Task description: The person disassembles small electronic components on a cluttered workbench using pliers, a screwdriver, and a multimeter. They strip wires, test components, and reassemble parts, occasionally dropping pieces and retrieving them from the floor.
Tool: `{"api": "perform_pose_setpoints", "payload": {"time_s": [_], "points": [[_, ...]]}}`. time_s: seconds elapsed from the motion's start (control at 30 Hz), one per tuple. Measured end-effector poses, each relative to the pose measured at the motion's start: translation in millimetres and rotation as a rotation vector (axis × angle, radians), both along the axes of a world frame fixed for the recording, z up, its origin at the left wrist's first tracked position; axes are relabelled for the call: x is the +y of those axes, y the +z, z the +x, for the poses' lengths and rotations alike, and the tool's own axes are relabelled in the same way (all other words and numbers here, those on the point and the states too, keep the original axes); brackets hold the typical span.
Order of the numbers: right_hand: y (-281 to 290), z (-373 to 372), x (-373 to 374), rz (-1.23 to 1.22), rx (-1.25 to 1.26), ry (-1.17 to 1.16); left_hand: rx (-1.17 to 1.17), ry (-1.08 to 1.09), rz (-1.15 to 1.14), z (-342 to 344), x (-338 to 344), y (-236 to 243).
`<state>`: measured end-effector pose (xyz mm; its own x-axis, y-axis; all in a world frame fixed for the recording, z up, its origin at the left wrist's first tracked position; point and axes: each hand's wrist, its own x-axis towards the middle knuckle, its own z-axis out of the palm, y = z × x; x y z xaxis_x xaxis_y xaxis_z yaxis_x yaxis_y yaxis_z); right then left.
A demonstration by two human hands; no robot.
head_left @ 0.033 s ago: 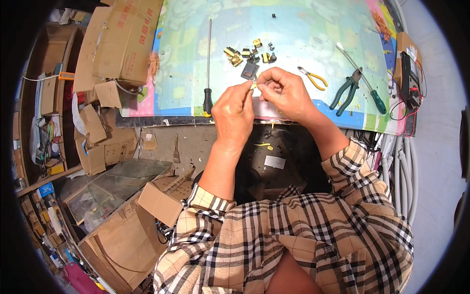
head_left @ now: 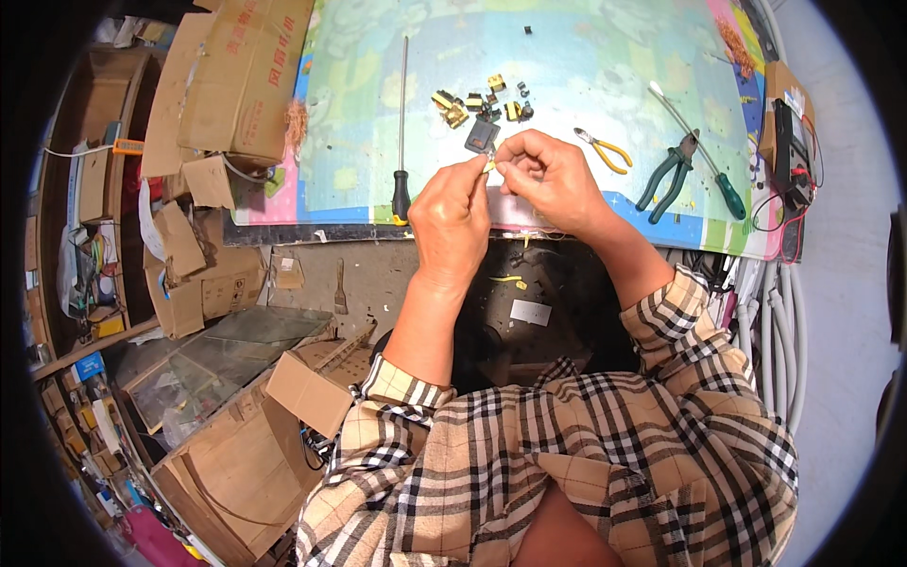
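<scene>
Over the near part of the table, my left hand (head_left: 452, 215) pinches a small yellow piece (head_left: 489, 166) between thumb and fingertips. My right hand (head_left: 550, 180) is closed in a pinch right beside it, fingers curled; what its fingertips grip is too small to make out. Just beyond the fingertips lies a dark square part (head_left: 482, 137). Behind that is a loose cluster of small yellow-and-black transformers (head_left: 454, 115). A long screwdriver (head_left: 401, 194) with a black handle lies left of my hands. To the right are yellow-handled side cutters (head_left: 605, 151).
Farther right lie green-handled pliers (head_left: 667, 180) and a green screwdriver (head_left: 729, 196). A black meter (head_left: 794, 180) with leads sits at the right edge. Cardboard boxes (head_left: 248, 80) stand on the left, copper-coloured wire (head_left: 297, 128) beside them. The table's front edge (head_left: 364, 232) runs below my wrists.
</scene>
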<state>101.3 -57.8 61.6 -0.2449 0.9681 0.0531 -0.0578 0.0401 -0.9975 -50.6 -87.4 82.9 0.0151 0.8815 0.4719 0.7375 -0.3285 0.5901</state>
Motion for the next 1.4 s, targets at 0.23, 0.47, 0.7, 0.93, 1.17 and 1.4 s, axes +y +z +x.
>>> {"api": "perform_pose_setpoints", "payload": {"time_s": [0.23,0.47,0.7,0.93,1.17,1.4], "points": [[1.5,0.9,-0.2,0.036,-0.083,-0.028,0.144,-0.029,0.081,0.4,1.4,-3.5],[-3.5,2.2,-1.2,0.212,-0.259,-0.082,0.238,-0.06,0.111,5.3,1.5,-10.1],[-0.2,3.2,0.2,0.153,-0.207,-0.1,-0.031,-0.062,-0.066,5.9,3.8,-4.1],[-0.1,6.7,-0.2,-0.038,-0.049,-0.043,-0.254,-0.043,-0.272,4.4,2.8,-3.3],[4.9,8.1,2.3,-0.107,-0.016,0.008,-0.3,-0.043,-0.249,3.3,2.6,-6.9],[2.8,10.6,3.6,-0.06,-0.041,0.015,-0.253,-0.079,-0.212,3.0,3.4,-4.9]]}}
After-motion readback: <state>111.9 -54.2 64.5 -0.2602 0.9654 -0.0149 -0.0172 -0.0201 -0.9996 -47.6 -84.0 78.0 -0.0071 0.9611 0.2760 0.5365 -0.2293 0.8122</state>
